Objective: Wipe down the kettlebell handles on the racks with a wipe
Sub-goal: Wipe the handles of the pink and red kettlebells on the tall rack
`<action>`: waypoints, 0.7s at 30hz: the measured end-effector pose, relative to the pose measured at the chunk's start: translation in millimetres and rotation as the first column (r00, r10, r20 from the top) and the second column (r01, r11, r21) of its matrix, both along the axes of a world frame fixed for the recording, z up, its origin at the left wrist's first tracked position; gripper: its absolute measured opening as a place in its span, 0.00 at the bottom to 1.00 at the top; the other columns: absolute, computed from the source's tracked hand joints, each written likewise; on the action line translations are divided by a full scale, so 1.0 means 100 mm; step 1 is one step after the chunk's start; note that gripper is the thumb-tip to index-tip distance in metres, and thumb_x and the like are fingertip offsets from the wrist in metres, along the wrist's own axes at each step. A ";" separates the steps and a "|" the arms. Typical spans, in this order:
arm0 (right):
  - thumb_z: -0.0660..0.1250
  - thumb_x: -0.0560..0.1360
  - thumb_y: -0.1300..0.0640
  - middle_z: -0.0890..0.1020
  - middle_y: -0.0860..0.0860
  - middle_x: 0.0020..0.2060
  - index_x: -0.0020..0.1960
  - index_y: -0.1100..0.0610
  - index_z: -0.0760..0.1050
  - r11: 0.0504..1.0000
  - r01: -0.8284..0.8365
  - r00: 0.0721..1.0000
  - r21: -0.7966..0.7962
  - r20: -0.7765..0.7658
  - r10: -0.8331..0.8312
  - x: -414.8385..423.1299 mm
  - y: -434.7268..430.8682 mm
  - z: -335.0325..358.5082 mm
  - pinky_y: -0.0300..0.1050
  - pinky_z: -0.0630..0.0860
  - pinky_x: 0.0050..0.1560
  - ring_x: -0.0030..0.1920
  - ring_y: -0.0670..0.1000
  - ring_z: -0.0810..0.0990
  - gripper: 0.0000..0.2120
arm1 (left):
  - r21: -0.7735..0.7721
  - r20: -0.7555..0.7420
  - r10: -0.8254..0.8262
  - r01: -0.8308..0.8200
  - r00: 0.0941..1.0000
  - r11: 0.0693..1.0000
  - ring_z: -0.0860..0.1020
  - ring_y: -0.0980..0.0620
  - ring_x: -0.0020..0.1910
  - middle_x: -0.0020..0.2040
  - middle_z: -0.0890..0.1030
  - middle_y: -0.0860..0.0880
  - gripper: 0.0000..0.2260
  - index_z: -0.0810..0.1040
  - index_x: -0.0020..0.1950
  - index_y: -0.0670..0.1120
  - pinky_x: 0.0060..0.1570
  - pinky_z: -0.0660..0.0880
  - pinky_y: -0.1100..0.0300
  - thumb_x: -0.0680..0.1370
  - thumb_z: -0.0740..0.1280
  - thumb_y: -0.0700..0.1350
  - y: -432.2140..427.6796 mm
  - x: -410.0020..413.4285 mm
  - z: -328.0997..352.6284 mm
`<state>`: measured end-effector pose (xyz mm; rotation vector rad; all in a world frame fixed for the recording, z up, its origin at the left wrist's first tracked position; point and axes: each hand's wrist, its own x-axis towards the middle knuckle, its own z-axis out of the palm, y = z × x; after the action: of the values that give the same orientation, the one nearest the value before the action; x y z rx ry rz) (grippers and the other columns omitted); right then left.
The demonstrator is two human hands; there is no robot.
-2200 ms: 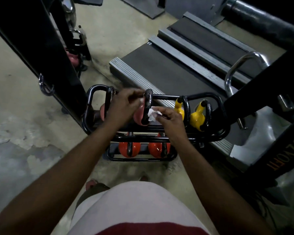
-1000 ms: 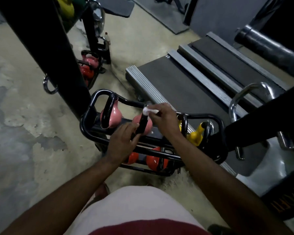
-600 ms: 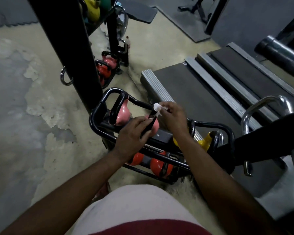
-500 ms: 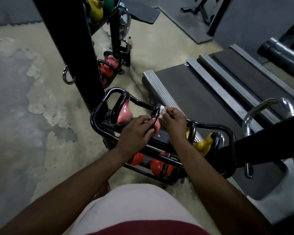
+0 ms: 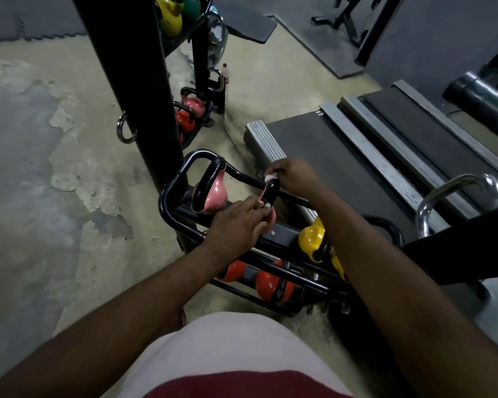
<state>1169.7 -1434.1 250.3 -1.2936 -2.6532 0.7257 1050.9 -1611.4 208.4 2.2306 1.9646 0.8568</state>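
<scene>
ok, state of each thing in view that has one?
wiped kettlebell: pink, racked on the top tier, both hands on its handle
right hand: pinches the wipe at the handle top
wipe: bunched, pressed on the handle
left hand: holds the handle lower down
other pink kettlebell: racked, untouched
yellow kettlebell: racked, top tier
orange kettlebells: racked, lower tier
rack: standing on the floor

white wipe [image 5: 270, 177] bunched atop the black handle [image 5: 272, 192] of a pink kettlebell [image 5: 272, 218] on the low rack [image 5: 243, 177].
</scene>
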 end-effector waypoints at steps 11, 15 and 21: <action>0.69 0.73 0.61 0.86 0.46 0.36 0.41 0.48 0.84 0.784 0.390 0.677 -0.484 -0.427 -0.600 0.22 -0.35 -0.45 0.44 0.79 0.43 0.37 0.43 0.83 0.09 | -0.022 -0.013 0.034 -0.034 0.999 0.999 0.80 0.52 0.50 0.57 0.79 0.52 0.17 0.80 0.63 0.50 0.42 0.81 0.54 0.75 0.71 0.50 -0.03 -0.03 0.04; 0.69 0.71 0.66 0.85 0.47 0.38 0.43 0.54 0.84 0.847 0.357 0.784 -0.394 -0.366 -0.501 0.18 -0.25 -0.32 0.39 0.77 0.44 0.36 0.39 0.81 0.09 | -0.054 -0.023 0.023 -0.024 0.999 0.998 0.80 0.52 0.49 0.57 0.78 0.53 0.16 0.80 0.62 0.51 0.39 0.81 0.55 0.75 0.70 0.51 -0.02 -0.03 0.08; 0.67 0.75 0.64 0.80 0.47 0.49 0.53 0.52 0.82 0.886 -0.463 0.811 0.006 0.405 0.421 -0.18 0.05 0.57 0.45 0.76 0.52 0.50 0.49 0.79 0.11 | -0.090 -0.107 0.039 -0.049 0.994 0.995 0.82 0.49 0.41 0.62 0.77 0.51 0.25 0.73 0.69 0.51 0.30 0.76 0.58 0.73 0.72 0.49 -0.06 0.03 0.00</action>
<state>1151.5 -1429.5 307.7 -0.8631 -3.3314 0.3783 1054.2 -1617.9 208.5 2.2312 2.0596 0.6506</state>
